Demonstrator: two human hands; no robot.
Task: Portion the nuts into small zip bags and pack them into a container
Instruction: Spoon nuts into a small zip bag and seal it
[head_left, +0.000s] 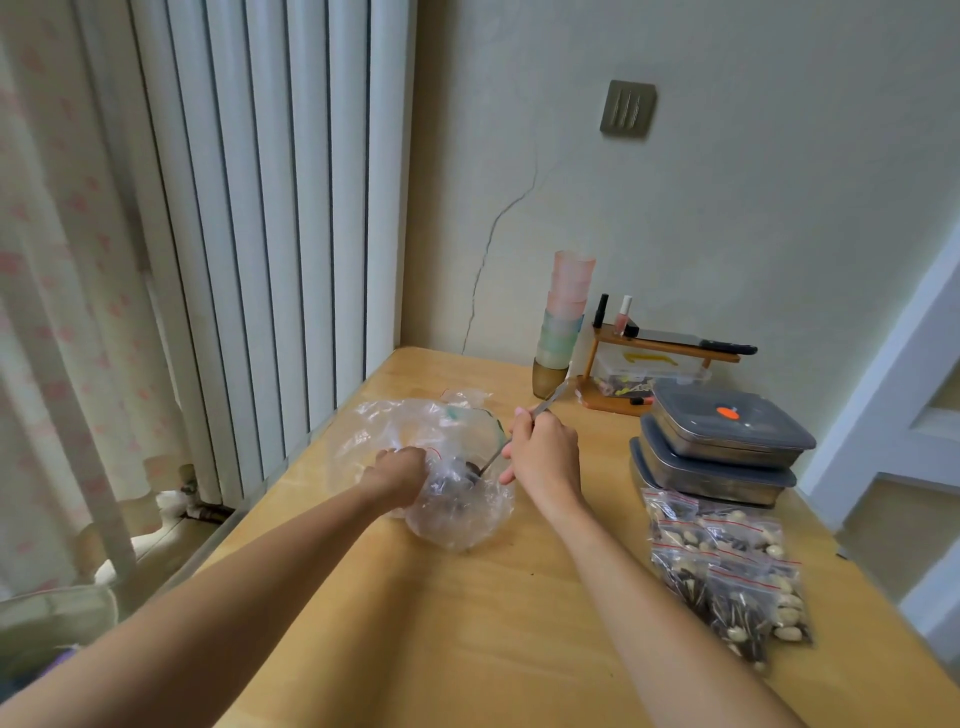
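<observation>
Left hand (397, 470) grips the bag (457, 499) mouth, holding it open mid-surface while the right hand (543, 457) grips the spoon (524, 428), dipping into it.

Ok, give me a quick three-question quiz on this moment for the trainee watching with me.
1. True or false: the right hand holds a spoon.
2. Which hand grips the clear plastic bag? A) the left hand B) the right hand C) neither
3. Fill in: the filled zip bags lie on the table in front of the stacked ______.

Key: 1 true; 2 A; 3 containers.
</observation>
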